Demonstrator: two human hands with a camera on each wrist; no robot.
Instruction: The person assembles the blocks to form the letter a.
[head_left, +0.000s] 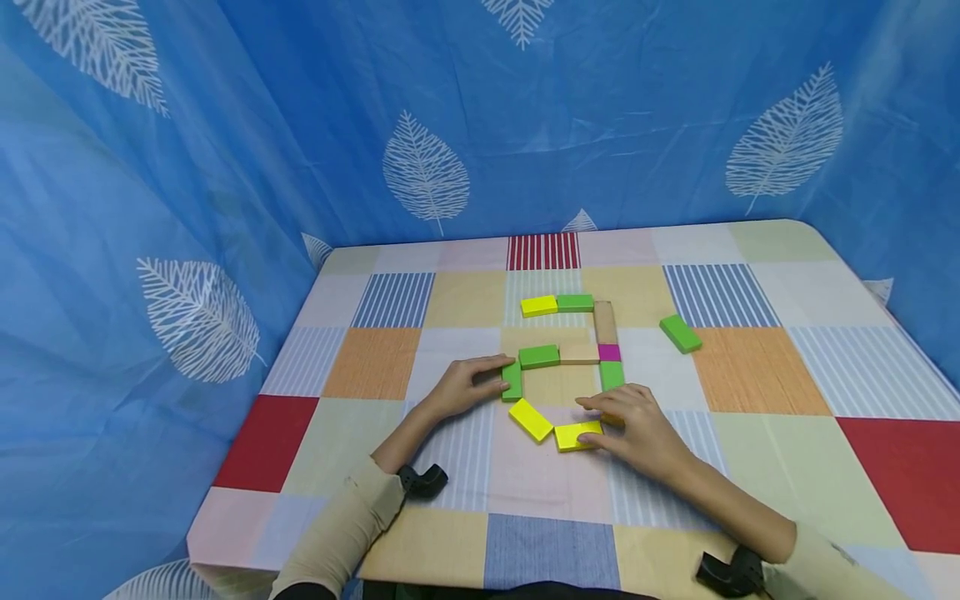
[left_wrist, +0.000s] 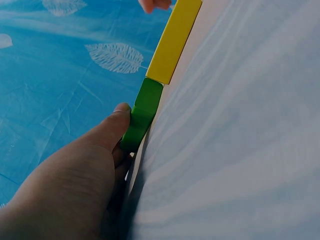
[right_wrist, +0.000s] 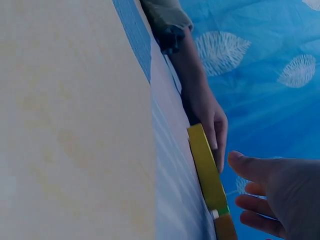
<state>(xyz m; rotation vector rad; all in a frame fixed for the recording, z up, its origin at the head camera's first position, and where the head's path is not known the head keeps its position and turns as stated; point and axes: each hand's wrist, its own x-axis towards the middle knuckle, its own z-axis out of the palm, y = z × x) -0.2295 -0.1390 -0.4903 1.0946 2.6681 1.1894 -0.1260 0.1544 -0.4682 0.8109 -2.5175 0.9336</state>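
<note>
My left hand (head_left: 468, 387) is at the left side of a loop of blocks, its thumb and index finger holding a green block (head_left: 512, 381). In the left wrist view the thumb lies against that green block (left_wrist: 142, 114), which meets a yellow block (left_wrist: 175, 42). My right hand (head_left: 641, 429) hovers over the near right corner, fingers spread and slightly bent. Its thumb is near the right end of another yellow block (head_left: 576, 437). The right wrist view shows a gap between that thumb and the yellow block (right_wrist: 206, 172). An orange-brown block (head_left: 612, 420) is partly hidden beneath the right hand.
The loop continues with a slanted yellow block (head_left: 530, 420), a green block (head_left: 538, 357), a wooden block (head_left: 579, 354), a purple block (head_left: 609, 352) and more behind. A loose green block (head_left: 680, 334) lies right on the patchwork tablecloth (head_left: 765, 467). Blue curtains (head_left: 600, 125) surround the table.
</note>
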